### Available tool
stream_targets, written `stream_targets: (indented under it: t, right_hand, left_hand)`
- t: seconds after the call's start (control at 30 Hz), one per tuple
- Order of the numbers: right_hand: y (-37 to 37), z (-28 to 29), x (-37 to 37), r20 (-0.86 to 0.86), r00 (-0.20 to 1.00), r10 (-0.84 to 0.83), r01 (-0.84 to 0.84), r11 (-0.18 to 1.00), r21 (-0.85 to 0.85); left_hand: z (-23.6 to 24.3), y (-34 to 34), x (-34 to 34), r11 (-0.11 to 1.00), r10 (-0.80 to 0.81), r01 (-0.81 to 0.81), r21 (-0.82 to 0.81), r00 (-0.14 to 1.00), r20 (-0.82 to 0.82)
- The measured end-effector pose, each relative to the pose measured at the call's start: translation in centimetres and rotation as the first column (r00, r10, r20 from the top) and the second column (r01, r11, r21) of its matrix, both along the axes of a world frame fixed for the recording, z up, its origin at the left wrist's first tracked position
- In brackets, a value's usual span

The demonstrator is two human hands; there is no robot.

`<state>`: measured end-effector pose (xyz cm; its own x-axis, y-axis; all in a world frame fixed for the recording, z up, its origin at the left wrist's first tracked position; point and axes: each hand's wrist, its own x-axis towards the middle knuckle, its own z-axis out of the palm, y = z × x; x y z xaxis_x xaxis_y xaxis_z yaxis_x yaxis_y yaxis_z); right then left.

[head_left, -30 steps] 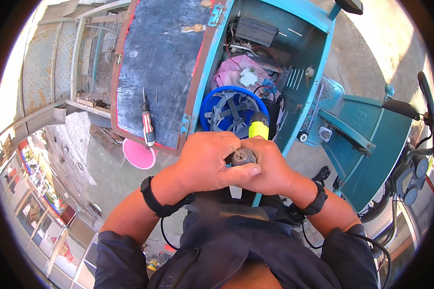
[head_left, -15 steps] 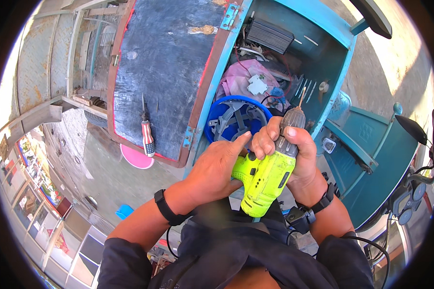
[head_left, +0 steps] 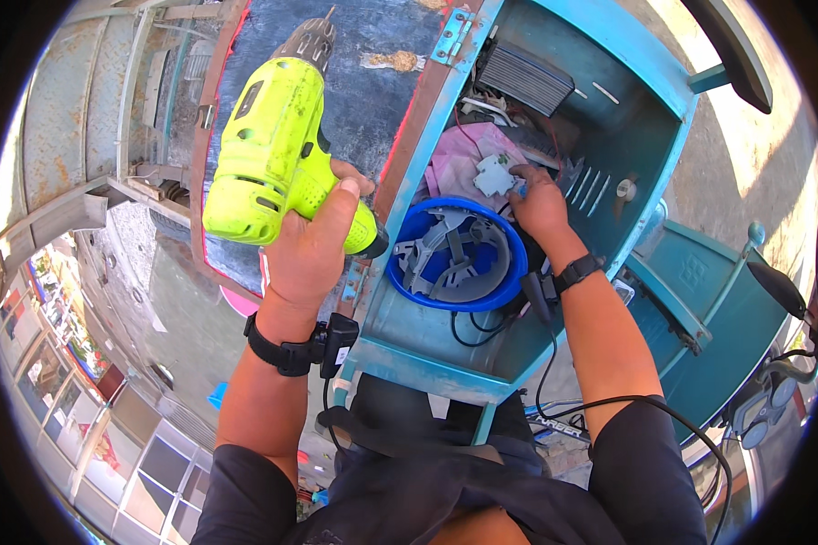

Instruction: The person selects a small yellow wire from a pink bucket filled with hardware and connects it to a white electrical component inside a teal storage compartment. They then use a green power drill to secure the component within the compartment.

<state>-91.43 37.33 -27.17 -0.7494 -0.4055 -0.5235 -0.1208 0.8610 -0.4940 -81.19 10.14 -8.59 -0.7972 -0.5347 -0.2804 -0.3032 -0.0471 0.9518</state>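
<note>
My left hand (head_left: 311, 245) grips the handle of a lime-green cordless drill (head_left: 268, 154), its chuck and bit tilted up and away over the dark lid. My right hand (head_left: 540, 202) reaches into the teal metal box with fingers bent. The fingertips touch the edge of a small white flat piece (head_left: 494, 175) and a bit of blue material; what they pinch is partly hidden. The white piece lies on a pink cloth (head_left: 457, 156). Nearer me, a blue hard hat (head_left: 516, 272) rests upside down, its grey straps showing.
The dark lid (head_left: 359, 100) with a brown frame hangs open on hinges at the left. A black finned metal unit (head_left: 525, 78) and loose wires lie at the box's far end. A black cable (head_left: 650, 400) runs across my right arm. Teal vehicle panels (head_left: 700, 263) stand at the right.
The drill has swung up and left, now only in my left hand. My right hand has let go of it and reached into the box. The screwdriver on the lid is now mostly hidden.
</note>
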Motion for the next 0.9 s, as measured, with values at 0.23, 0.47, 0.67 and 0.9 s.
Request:
stream_targets:
  t: [0.23, 0.47, 0.67, 0.9]
  right_hand:
    - [-1.6, -3.7, 0.7, -0.001, 0.995, 0.101, -0.099, 0.975, 0.197]
    - [-1.0, -5.2, 0.6, -0.076, 0.976, 0.206, -0.191, 0.968, 0.165]
    - [-1.3, 1.0, -3.0, -0.070, 0.986, 0.152, -0.158, 0.984, -0.083]
    - [-1.5, 3.9, -11.2, -0.154, 0.980, 0.124, -0.175, 0.906, -0.385]
  left_hand:
    - [-2.6, -2.1, 0.6, 0.995, -0.021, 0.020, 0.099, 1.000, 0.005]
    - [-4.8, -2.3, 1.0, 0.991, -0.048, 0.041, 0.124, 0.997, 0.053]
    - [-5.5, -2.8, 0.8, 0.976, 0.041, -0.041, 0.212, 0.999, 0.003]
    - [-6.0, -3.5, 1.0, 0.958, 0.050, -0.031, 0.287, 0.997, -0.057]
